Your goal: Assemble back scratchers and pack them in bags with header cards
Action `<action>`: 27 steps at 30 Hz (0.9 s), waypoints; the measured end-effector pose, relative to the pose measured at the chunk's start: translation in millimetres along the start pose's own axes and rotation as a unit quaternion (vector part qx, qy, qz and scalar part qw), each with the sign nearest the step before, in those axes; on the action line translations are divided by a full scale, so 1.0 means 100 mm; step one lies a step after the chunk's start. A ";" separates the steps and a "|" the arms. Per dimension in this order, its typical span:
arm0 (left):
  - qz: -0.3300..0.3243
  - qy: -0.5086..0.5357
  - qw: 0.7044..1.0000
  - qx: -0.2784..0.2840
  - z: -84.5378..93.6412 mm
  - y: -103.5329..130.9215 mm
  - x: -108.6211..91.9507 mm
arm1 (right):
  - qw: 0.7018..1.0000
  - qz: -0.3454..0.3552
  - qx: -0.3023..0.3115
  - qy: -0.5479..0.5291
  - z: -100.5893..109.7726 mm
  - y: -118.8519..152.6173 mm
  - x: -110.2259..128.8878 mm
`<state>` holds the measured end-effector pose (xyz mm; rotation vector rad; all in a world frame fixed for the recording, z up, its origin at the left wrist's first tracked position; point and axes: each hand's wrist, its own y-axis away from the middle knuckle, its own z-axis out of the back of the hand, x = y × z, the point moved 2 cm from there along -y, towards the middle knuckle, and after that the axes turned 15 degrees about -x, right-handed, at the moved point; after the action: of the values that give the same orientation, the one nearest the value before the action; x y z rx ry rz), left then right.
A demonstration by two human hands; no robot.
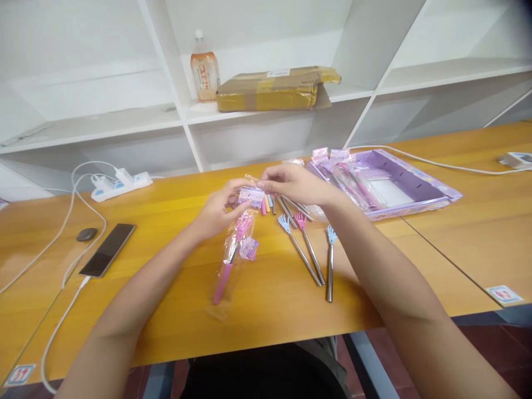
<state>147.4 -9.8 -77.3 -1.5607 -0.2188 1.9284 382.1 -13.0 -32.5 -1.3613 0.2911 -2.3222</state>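
Well, the left hand (218, 209) pinches the pink packet (228, 266) extending below it; right hand (288, 183) curled by its top, hold unclear

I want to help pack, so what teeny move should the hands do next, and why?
Maybe smooth the purple card flat with the right fingertips. The left hand already pinches the card at the top of the clear bag, the right hand is right beside it, and the pink scratcher is already inside.

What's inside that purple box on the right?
The purple box holds clear-wrapped pink items at its left side; whatever lies beneath them is hidden.
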 end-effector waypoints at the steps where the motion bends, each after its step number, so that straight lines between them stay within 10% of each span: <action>1: -0.002 -0.016 1.000 0.004 0.01 -0.01 0.00 | 1.000 0.007 -0.012 0.006 0.00 0.00 0.00; 15: -0.011 -0.076 0.997 0.028 0.01 0.00 -0.04 | 0.996 0.042 -0.074 0.032 -0.05 0.00 0.00; 27: 0.069 0.122 0.990 0.011 0.02 0.01 0.19 | 0.994 0.049 -0.081 0.046 -0.08 -0.01 -0.03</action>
<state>143.7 0.7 -92.7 -1.8200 0.0136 1.8122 375.8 -10.7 -38.8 -1.2838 0.5747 -2.3251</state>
